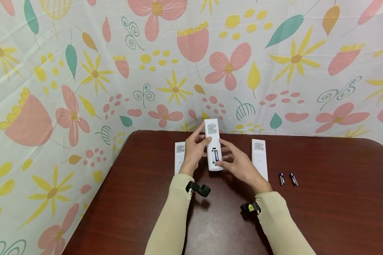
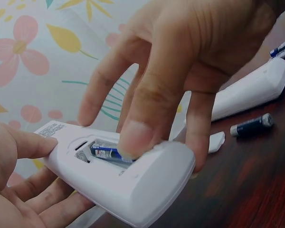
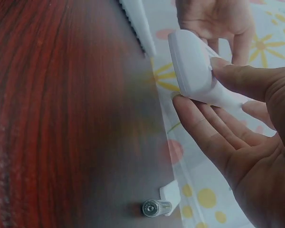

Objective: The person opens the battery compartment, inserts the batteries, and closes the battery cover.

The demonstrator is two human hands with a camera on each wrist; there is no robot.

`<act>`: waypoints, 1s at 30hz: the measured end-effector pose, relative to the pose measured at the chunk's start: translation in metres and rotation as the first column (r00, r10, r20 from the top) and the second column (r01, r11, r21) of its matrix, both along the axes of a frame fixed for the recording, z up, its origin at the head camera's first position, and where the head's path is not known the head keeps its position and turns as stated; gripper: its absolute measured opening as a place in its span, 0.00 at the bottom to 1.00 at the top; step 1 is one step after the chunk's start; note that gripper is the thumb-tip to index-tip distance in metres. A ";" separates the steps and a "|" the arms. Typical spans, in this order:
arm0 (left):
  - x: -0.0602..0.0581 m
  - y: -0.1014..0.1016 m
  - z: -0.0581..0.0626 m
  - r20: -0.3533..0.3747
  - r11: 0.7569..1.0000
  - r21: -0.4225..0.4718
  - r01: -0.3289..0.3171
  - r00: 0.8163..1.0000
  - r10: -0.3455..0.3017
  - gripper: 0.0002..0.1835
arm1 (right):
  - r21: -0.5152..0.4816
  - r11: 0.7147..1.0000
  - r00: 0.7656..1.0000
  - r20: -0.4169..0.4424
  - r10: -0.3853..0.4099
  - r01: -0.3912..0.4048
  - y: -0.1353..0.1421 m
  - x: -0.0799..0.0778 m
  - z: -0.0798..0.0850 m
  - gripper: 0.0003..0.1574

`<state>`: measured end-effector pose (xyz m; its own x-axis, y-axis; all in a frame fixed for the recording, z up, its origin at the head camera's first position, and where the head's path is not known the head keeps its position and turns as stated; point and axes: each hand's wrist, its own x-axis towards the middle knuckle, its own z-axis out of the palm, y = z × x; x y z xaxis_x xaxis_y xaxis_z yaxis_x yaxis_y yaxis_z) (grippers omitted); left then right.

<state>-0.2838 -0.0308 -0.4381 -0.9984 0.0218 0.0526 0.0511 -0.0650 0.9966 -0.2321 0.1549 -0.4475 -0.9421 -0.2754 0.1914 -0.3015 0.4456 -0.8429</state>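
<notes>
Holding a white remote between them in the head view, the left hand and right hand keep it above the table, its back facing up. A battery sits in the uncovered compartment near its lower end. A second remote lies on the table, partly hidden by the left hand. A third remote lies beyond the right hand, with two batteries to its right. Behind the table hangs a flowered cloth.

From the left wrist, the left hand grips the remote's side, thumb on the back and fingers underneath. The right hand grips its near end, thumb at the end of the battery. Beyond, a loose battery lies beside a small white piece.

From the right wrist, the right hand's thumb and fingers pinch the remote's end; the compartment is out of sight.
</notes>
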 end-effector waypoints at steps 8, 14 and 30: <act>0.001 0.000 0.000 -0.011 1.000 0.006 0.003 1.000 -0.003 0.33 | 0.005 1.000 1.000 -0.012 -0.017 0.017 -0.002 0.000 -0.002 0.53; 0.000 0.002 0.000 -0.015 1.000 0.002 0.001 1.000 -0.001 0.33 | 0.021 0.999 0.999 -0.026 -0.032 0.032 -0.002 0.000 -0.002 0.53; 0.001 0.003 0.000 -0.013 1.000 0.014 0.003 1.000 -0.002 0.33 | 0.015 0.999 0.998 -0.040 -0.047 0.048 -0.003 0.001 -0.001 0.51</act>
